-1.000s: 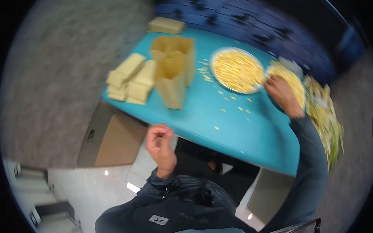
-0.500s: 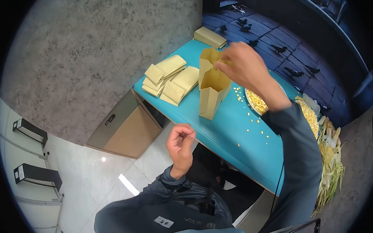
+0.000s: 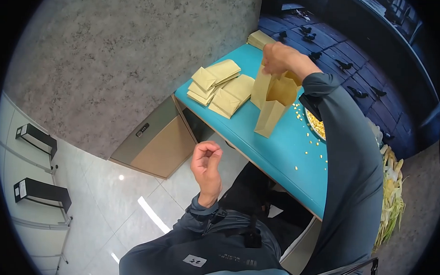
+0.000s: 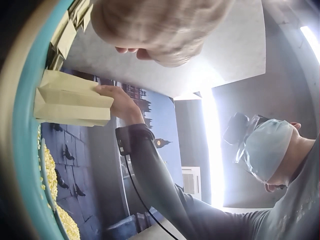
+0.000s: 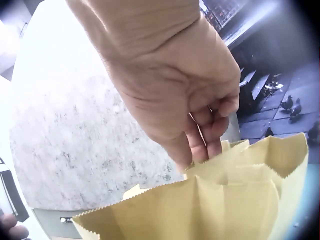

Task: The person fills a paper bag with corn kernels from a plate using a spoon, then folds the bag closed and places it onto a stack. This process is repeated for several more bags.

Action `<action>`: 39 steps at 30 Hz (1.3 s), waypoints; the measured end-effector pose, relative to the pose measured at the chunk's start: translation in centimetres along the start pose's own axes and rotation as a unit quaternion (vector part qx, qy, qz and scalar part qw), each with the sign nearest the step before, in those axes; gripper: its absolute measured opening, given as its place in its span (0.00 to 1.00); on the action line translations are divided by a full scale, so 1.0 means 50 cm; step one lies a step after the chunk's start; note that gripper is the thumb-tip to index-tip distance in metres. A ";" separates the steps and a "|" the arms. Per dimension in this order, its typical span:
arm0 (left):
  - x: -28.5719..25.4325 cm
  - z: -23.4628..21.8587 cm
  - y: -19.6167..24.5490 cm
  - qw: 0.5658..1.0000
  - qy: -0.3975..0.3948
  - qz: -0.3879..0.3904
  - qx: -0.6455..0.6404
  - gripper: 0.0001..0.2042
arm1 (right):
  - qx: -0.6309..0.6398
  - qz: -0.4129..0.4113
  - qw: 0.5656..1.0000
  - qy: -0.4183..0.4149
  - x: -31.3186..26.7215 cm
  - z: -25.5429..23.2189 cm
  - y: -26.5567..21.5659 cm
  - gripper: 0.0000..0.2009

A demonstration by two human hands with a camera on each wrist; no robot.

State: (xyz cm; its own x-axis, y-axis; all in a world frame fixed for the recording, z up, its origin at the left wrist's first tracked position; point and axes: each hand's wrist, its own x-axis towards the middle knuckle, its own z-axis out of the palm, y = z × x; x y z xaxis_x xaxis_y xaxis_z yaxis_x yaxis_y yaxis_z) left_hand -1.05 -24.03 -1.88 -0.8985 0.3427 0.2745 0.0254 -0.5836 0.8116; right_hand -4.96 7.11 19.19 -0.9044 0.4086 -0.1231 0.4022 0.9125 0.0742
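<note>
My right hand [image 3: 282, 58] is over the rear left paper bag [image 3: 260, 85], with its fingertips pointing down at the open top. In the right wrist view the fingers [image 5: 202, 142] are bent, and their tips drop behind the zigzag rim of a nearer bag [image 5: 200, 210]. I cannot tell whether they hold anything. Three brown bags stand upright close together, the front one [image 3: 269, 120] closest to my body. Off the table's front edge, my left hand [image 3: 207, 173] hangs in the air, loosely curled, thumb near the fingertips and nothing visible in it.
Folded paper bags [image 3: 228, 101] lie stacked left of the standing ones, with another stack [image 3: 259, 39] behind. A plate of corn kernels [image 3: 316, 125] is partly hidden by my right sleeve. Loose kernels [image 3: 296, 168] dot the blue table [image 3: 277, 154]. Corn husks [image 3: 389, 206] hang at the right.
My right hand has moved left from the corn kernels, across the standing bags, to the rear left bag. The left hand stays raised in front of me. The head view has turned left.
</note>
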 end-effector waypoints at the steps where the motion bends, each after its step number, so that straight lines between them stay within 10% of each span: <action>1: -0.005 0.006 0.000 1.000 -0.011 -0.008 -0.007 0.07 | 0.002 0.004 1.000 0.002 0.002 0.005 -0.004 0.17; 13: -0.020 -0.007 0.022 0.999 -0.040 -0.021 -0.005 0.07 | -0.045 -0.023 0.981 0.186 -0.038 -0.111 0.030 0.21; 21: 0.061 0.167 0.033 0.987 -0.146 -0.049 -0.036 0.58 | 0.053 -0.254 0.929 0.265 -0.359 -0.235 0.009 0.10; 24: 0.027 0.225 0.036 0.988 -0.138 0.016 -0.065 0.65 | 0.053 -0.262 0.885 0.381 -0.400 -0.155 0.036 0.11; 30: -0.115 0.264 -0.011 0.992 -0.119 0.031 -0.041 0.61 | 0.181 -0.211 0.902 0.331 -0.523 -0.039 0.076 0.13; 34: -0.123 0.309 -0.052 0.984 -0.175 0.016 -0.021 0.54 | 0.300 -0.142 0.839 0.431 -0.590 0.065 0.106 0.18; 39: -0.048 0.377 -0.086 0.954 -0.291 -0.055 0.041 0.46 | 0.601 0.106 0.559 0.562 -0.656 0.321 0.067 0.18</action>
State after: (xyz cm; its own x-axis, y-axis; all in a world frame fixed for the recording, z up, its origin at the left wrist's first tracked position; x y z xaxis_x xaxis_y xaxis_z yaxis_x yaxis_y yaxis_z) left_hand 9.26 -8.49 3.70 -0.5019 0.7637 0.4060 0.0014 -0.4687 0.8834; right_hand 28.35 -2.98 7.60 -0.0652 0.8573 0.5107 -0.2872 0.4740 -0.8324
